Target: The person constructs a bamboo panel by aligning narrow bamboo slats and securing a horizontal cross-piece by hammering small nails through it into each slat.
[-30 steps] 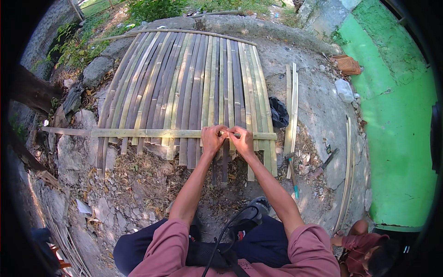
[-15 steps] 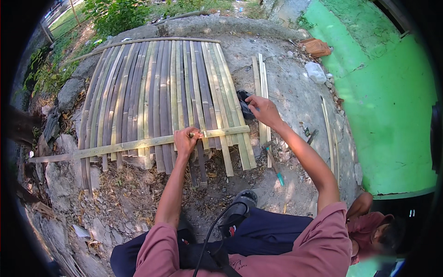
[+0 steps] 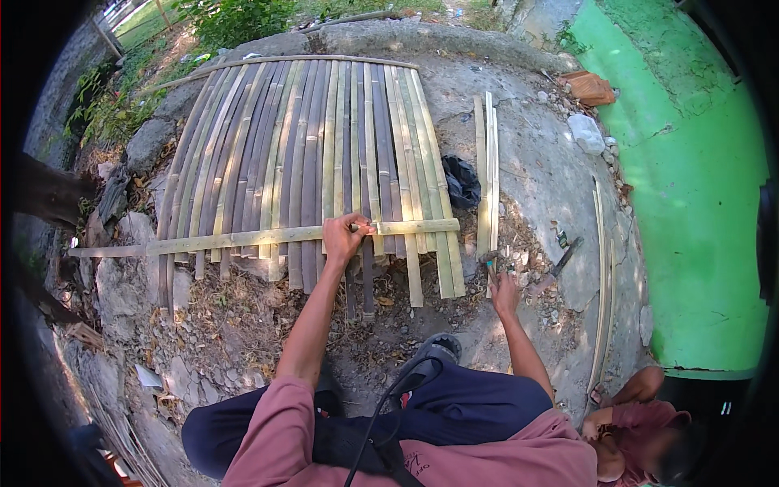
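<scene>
A row of bamboo slats (image 3: 296, 154) lies side by side on the ground, with a bamboo crosspiece (image 3: 268, 237) across its near end. My left hand (image 3: 345, 235) rests on the crosspiece, fingertips pinched together; what sits between them is too small to make out. Lower right of the slats, my right hand (image 3: 505, 294) is closed around the handle of a hammer (image 3: 489, 260). The hammer's head end shows beyond the fingers, while most of the handle is hidden by the hand.
A black plastic bag (image 3: 462, 183) lies right of the slats, beside thin bamboo strips (image 3: 488, 162). A large blade (image 3: 558, 266) lies farther right, before more strips (image 3: 602, 276) and a green wall (image 3: 690, 211). Another person (image 3: 649, 430) sits at lower right.
My right hand has come down from beside the black bag and taken hold of the hammer that lay on the ground. The left hand stays pinched on the crosspiece. The view has shifted slightly.
</scene>
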{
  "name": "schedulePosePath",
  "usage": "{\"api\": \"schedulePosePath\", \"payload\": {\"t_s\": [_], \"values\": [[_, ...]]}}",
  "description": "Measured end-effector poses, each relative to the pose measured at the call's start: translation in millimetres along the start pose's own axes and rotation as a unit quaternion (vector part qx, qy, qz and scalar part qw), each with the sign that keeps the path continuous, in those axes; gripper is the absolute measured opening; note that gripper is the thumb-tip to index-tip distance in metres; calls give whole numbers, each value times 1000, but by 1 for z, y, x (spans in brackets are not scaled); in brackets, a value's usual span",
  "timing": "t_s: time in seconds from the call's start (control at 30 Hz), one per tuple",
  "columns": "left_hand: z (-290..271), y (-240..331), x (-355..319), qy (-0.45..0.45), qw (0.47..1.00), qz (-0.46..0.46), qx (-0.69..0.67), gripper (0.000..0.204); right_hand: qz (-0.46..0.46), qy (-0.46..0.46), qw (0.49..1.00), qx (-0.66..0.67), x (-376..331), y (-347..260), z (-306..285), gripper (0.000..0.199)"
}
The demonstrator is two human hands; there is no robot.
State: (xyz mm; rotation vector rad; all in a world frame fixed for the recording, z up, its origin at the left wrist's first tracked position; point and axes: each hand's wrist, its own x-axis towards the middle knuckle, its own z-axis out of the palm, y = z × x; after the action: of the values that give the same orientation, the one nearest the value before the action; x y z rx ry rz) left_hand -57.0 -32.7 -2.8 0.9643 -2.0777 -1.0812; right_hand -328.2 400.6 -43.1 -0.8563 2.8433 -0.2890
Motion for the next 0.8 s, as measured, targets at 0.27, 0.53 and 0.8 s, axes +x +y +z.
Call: {"api": "schedulePosePath", "payload": {"t_s": [0.27, 0.53, 0.8], "values": [[-4, -5, -1, 5, 999, 30, 13, 29, -8, 51, 995, 89, 30, -32, -21, 28], [2, -3, -4, -20, 1000, -16, 14, 55, -146, 37, 932, 330, 28, -264, -107, 30], [-3, 0, 0, -18, 999, -18, 20, 72, -226, -55, 947, 223, -1, -330, -71, 33]]}}
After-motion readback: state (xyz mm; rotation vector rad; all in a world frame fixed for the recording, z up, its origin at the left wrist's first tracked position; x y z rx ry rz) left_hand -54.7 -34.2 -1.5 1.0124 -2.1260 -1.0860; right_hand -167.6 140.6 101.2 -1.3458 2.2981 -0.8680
